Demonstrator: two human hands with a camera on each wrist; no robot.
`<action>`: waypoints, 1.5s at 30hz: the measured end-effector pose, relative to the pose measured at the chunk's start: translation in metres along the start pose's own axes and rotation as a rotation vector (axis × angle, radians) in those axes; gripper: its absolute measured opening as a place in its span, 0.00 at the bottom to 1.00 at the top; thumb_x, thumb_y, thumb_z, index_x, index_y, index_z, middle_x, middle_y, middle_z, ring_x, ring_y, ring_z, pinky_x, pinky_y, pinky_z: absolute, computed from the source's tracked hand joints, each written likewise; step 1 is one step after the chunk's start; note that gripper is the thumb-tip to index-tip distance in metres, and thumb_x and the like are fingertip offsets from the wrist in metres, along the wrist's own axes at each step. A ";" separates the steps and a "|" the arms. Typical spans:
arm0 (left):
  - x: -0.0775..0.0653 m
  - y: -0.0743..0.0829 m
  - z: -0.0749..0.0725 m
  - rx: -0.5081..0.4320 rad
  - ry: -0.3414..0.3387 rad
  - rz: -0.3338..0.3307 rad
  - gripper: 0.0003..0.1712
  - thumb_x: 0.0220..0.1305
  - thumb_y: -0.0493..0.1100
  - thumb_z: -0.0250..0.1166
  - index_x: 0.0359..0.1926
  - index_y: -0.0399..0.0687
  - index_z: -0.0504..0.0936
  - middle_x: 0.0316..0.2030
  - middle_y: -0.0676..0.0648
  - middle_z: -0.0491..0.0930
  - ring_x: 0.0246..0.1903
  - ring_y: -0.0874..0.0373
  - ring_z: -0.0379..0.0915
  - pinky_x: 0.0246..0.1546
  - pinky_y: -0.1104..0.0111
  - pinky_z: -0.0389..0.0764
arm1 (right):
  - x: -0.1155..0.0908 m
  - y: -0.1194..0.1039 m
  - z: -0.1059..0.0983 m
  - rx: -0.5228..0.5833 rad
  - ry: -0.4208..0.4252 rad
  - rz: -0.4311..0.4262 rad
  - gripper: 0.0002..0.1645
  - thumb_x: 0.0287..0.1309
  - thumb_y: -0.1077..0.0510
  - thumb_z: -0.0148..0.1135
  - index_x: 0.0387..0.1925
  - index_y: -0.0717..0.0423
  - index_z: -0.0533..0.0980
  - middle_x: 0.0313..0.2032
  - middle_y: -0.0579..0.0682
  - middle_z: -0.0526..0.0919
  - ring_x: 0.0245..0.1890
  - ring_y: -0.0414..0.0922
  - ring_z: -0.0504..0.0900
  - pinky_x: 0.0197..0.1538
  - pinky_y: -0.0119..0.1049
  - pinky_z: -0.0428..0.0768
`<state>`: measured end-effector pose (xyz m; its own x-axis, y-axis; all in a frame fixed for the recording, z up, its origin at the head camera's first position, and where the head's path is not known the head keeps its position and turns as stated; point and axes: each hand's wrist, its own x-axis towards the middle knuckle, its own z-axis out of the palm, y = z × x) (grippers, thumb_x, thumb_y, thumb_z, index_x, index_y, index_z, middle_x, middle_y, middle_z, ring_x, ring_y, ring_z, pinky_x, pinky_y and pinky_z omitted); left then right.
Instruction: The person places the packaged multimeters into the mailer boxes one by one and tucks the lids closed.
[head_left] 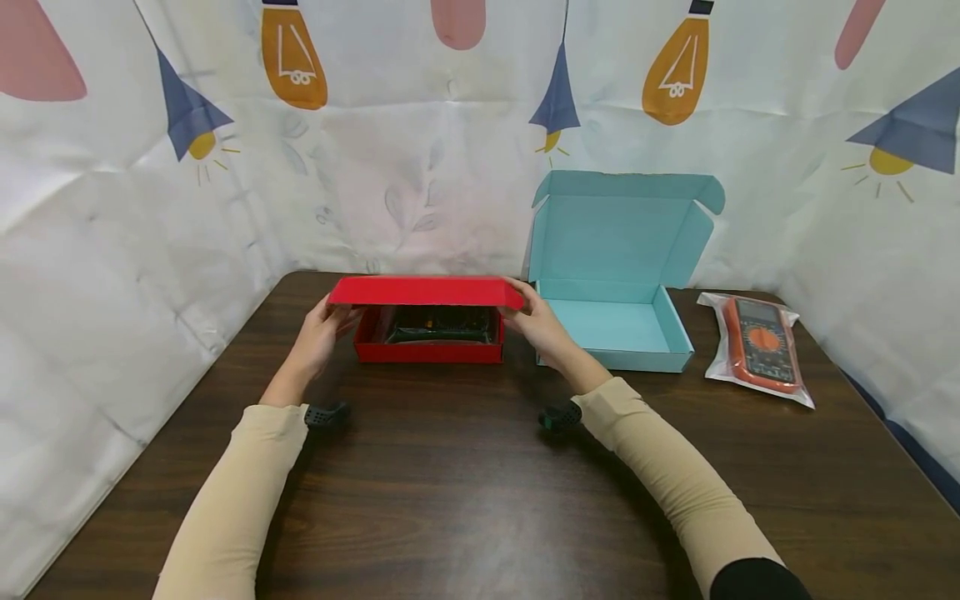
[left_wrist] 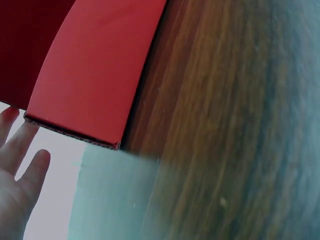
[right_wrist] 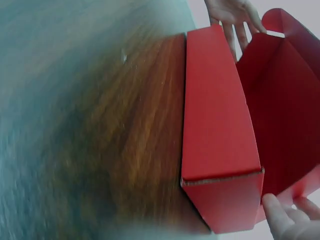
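Observation:
A red cardboard box (head_left: 429,352) sits toward the back of the table, its lid (head_left: 426,291) raised partway above the tray. Inside lies a dark item (head_left: 441,321) under clear plastic, partly hidden by the lid. My left hand (head_left: 318,335) is at the lid's left end; in the left wrist view its fairly straight fingers touch the box's side, thumb apart. At the opposite end, my right hand (head_left: 537,323) pinches the lid's side edge, with the thumb (right_wrist: 272,207) in front and the other fingers behind.
Right of the red box stands a light blue box (head_left: 611,325) with its lid up against the patterned cloth (head_left: 465,150). Farther right, an orange multimeter (head_left: 763,340) lies in a clear bag. Dark wooden table (head_left: 450,483) extends in front of the boxes.

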<state>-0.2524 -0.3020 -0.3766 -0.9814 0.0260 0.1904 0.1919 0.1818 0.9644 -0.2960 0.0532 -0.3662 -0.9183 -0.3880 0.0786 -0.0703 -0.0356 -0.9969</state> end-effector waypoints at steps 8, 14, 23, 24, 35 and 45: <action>-0.003 -0.008 -0.011 -0.217 -0.140 0.112 0.38 0.72 0.25 0.51 0.79 0.51 0.57 0.62 0.60 0.73 0.65 0.54 0.69 0.58 0.71 0.73 | -0.001 -0.005 -0.013 0.048 -0.188 0.045 0.51 0.66 0.73 0.60 0.82 0.47 0.48 0.81 0.48 0.39 0.77 0.61 0.52 0.73 0.56 0.62; -0.003 -0.003 -0.021 -0.282 -0.220 0.034 0.49 0.75 0.40 0.58 0.83 0.55 0.36 0.80 0.45 0.43 0.71 0.44 0.57 0.73 0.58 0.56 | -0.001 -0.015 -0.022 0.037 -0.315 0.027 0.47 0.72 0.65 0.53 0.83 0.47 0.42 0.81 0.51 0.39 0.77 0.61 0.50 0.75 0.58 0.56; 0.013 0.027 -0.026 -0.068 -0.301 -0.096 0.44 0.77 0.66 0.39 0.83 0.56 0.38 0.80 0.38 0.36 0.75 0.29 0.39 0.73 0.37 0.36 | 0.010 -0.034 -0.027 -0.131 -0.338 0.096 0.38 0.81 0.49 0.44 0.83 0.49 0.44 0.80 0.54 0.42 0.78 0.60 0.50 0.74 0.60 0.56; 0.015 0.030 -0.026 -0.016 -0.314 -0.106 0.43 0.78 0.65 0.40 0.83 0.54 0.39 0.80 0.37 0.38 0.75 0.30 0.41 0.73 0.37 0.38 | 0.010 -0.035 -0.027 -0.168 -0.346 0.091 0.39 0.80 0.50 0.46 0.83 0.48 0.44 0.80 0.54 0.43 0.78 0.59 0.49 0.74 0.60 0.57; 0.025 0.031 -0.018 0.309 -0.252 -0.099 0.40 0.74 0.52 0.60 0.81 0.53 0.56 0.76 0.37 0.55 0.68 0.42 0.55 0.63 0.52 0.68 | 0.007 -0.028 -0.017 -0.375 -0.295 0.017 0.43 0.68 0.53 0.65 0.79 0.47 0.58 0.72 0.54 0.63 0.68 0.53 0.64 0.66 0.57 0.73; 0.020 0.024 -0.013 0.331 -0.195 -0.065 0.38 0.72 0.52 0.64 0.78 0.50 0.64 0.70 0.37 0.64 0.61 0.47 0.61 0.53 0.66 0.73 | 0.003 -0.017 -0.014 -0.338 -0.233 -0.006 0.41 0.67 0.57 0.67 0.77 0.50 0.62 0.66 0.59 0.70 0.60 0.56 0.73 0.62 0.61 0.75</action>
<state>-0.2677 -0.3103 -0.3469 -0.9808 0.1848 0.0616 0.1471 0.4956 0.8560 -0.3036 0.0658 -0.3490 -0.8073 -0.5885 0.0446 -0.2348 0.2509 -0.9391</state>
